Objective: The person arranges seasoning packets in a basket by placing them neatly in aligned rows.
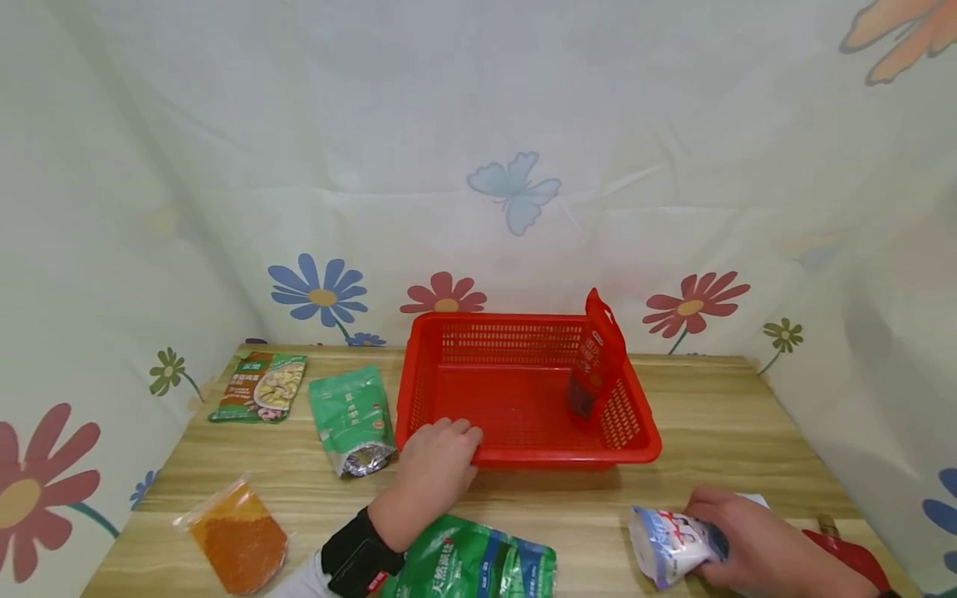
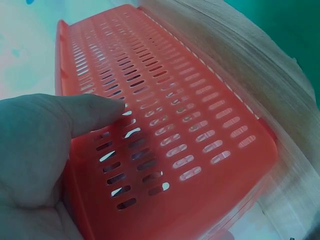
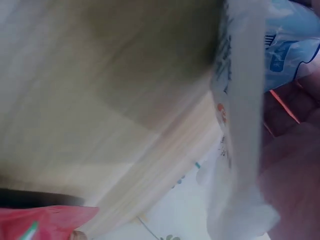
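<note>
My left hand (image 1: 439, 458) holds the front rim of a red plastic basket (image 1: 538, 456), near its left corner. In the left wrist view the thumb (image 2: 95, 111) lies against the slotted basket wall (image 2: 165, 115), and the other fingers are hidden behind it. Toward the front right, my right hand (image 1: 755, 536) grips a blue-and-white plastic packet (image 1: 668, 540). The packet's pale edge (image 3: 242, 100) runs down the right wrist view. Inside the basket, at its right end, a red pouch (image 1: 601, 353) leans upright.
Left of the basket lie a green soup packet (image 1: 262, 388) and a green foil pouch (image 1: 351, 415). A zip bag of orange powder (image 1: 238, 540) is at front left. A large green pouch (image 1: 471, 561) lies in front of the basket. Something red (image 1: 852, 555) lies beyond my right wrist.
</note>
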A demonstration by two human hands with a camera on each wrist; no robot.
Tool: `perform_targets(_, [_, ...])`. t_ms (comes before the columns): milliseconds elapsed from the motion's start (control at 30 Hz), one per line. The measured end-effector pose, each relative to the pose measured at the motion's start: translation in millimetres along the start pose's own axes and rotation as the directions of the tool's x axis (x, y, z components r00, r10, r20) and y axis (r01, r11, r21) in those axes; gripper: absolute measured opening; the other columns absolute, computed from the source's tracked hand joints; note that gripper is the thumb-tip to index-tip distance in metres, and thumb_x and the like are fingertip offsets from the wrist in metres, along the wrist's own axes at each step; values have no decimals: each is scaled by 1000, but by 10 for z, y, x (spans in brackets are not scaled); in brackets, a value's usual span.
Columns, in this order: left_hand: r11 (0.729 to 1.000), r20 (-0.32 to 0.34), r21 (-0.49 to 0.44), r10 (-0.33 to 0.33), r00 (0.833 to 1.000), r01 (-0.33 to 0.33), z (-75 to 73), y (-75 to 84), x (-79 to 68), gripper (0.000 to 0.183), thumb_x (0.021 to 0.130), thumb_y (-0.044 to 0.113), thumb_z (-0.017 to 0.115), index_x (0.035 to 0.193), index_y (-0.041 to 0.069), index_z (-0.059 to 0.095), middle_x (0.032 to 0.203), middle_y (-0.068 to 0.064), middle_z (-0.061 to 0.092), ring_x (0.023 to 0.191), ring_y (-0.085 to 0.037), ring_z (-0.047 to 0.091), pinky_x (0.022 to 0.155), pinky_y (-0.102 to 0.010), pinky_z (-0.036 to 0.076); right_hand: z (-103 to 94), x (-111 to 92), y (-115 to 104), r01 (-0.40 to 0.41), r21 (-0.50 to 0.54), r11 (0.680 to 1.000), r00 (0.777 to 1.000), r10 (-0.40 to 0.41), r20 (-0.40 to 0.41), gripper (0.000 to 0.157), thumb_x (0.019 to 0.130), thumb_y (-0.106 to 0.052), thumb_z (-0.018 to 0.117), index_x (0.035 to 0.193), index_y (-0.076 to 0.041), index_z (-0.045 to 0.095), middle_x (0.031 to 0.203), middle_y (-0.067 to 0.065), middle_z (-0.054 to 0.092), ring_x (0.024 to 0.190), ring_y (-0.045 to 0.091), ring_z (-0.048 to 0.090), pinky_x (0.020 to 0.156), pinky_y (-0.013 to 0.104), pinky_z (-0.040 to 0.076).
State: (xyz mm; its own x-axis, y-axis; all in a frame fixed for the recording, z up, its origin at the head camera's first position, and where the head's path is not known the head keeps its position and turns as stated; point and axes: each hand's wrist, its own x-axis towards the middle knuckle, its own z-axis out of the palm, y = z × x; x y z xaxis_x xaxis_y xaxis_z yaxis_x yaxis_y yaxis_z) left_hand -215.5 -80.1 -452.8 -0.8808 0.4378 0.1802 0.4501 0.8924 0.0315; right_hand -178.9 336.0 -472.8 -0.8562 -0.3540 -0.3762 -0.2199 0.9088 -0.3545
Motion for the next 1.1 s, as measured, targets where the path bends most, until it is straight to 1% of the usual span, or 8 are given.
perform_targets(100, [1000,3,3,-2,1000,2,1,1,-2,34,81,34,87,107,17,74,101,0,73,87,-19,65,78,-34,59,-44,-8,-17,124,-93,988,990,-129,-49,33,75,-39,88,100,-25,70,92,-17,57,79,0,50,70,23,52])
perform_targets(167, [1000,6,4,-3,1000,3,-5,4,-2,34,81,34,87,107,17,74,100,-1,73,86,-19,65,78,-34,59,-66,-15,-25,215,-145,966,970,-229,-82,28,75,-35,87,95,-26,70,87,-20,53,74,-4,46,65,20,46])
perform_targets(333, [1000,11,11,-7,1000,7,-15,9,-3,31,81,32,86,105,16,76,98,-1,71,85,-19,64,76,-34,59,-167,-18,-116,316,-169,934,937,-335,-99,24,73,-26,87,89,-28,69,84,-22,51,72,-6,44,62,18,40])
perform_targets(600, [1000,1,-2,-7,1000,7,-12,1,-8,31,81,31,87,105,16,75,95,-1,69,85,-19,64,76,-33,58,-510,-84,-505,319,-262,911,928,-356,-108,27,73,-31,90,89,-29,70,85,-23,52,73,-6,45,62,19,43])
perform_targets(700, [1000,-16,-19,-9,1000,9,-24,-9,-18,31,80,31,88,103,15,74,94,-1,69,84,-19,64,76,-34,58,-635,-83,-676,328,-298,896,917,-378,-128,28,73,-33,91,91,-29,71,87,-22,55,75,-4,47,64,19,47])
perform_targets(800, [999,-35,-34,-10,999,9,-38,-17,-24,31,79,29,89,101,14,74,92,-2,68,83,-19,64,76,-35,59,-738,-68,-828,333,-354,874,903,-403,-147,30,72,-36,92,95,-28,74,95,-19,62,81,-1,52,69,21,53])
perform_targets(900, [999,-42,-42,-4,999,2,-46,-21,-24,30,79,29,89,100,13,74,91,-2,68,82,-19,64,76,-35,59,-809,-52,-947,346,-401,848,888,-434,-152,33,71,-37,93,97,-26,75,97,-17,64,85,3,55,72,23,56])
perform_targets(1100, [998,-35,-58,7,999,-9,-52,-15,-20,28,80,27,88,99,13,74,90,-1,67,81,-18,64,74,-33,60,-896,-24,-1122,367,-453,812,869,-474,-145,33,71,-35,92,97,-24,75,91,-18,58,84,3,52,71,23,54])
